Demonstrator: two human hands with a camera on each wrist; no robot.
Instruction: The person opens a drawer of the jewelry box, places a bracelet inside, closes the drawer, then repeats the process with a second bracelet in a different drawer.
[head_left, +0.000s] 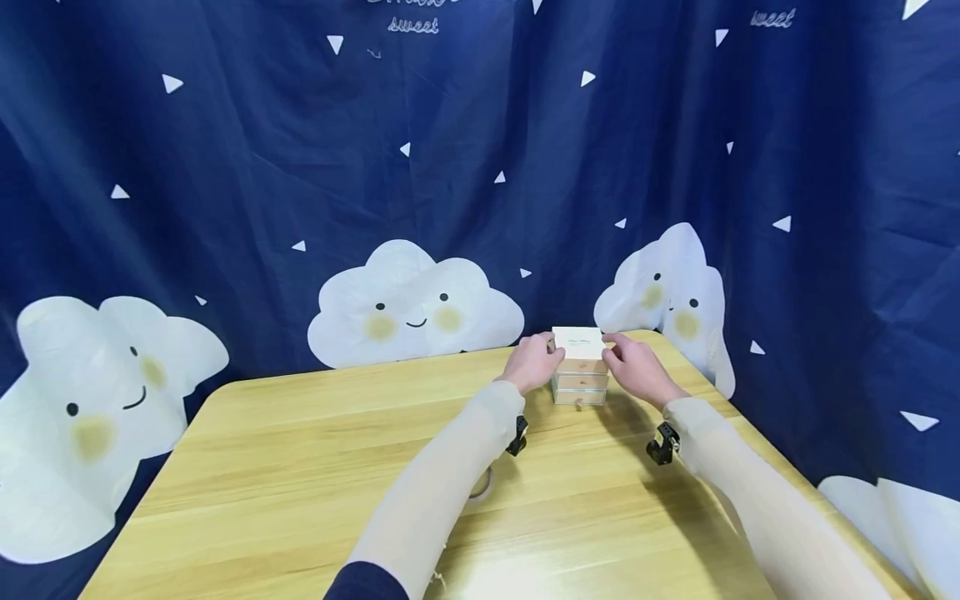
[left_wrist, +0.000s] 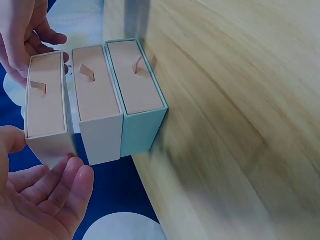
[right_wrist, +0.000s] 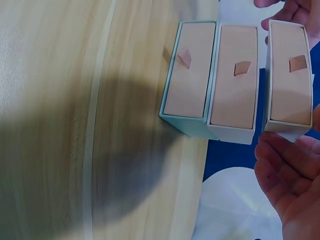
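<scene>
Three small drawer boxes stand stacked near the table's far right corner, each with a pinkish front and a small pull tab. At the bottom is a teal box (left_wrist: 145, 130); a pale box (left_wrist: 102, 137) lies on it. Above them my two hands hold the white top box (head_left: 579, 342), which has small print on its lid. My left hand (head_left: 532, 362) grips its left end and my right hand (head_left: 639, 368) its right end, thumbs at the front. Both wrist views show a narrow gap between the top box and the middle box (right_wrist: 234, 100).
The wooden table (head_left: 300, 467) ends just behind and to the right of the stack. A dark blue curtain (head_left: 450, 192) with clouds hangs behind it. Partly hidden by my left forearm, a ring-shaped object (head_left: 483, 486) lies on the table.
</scene>
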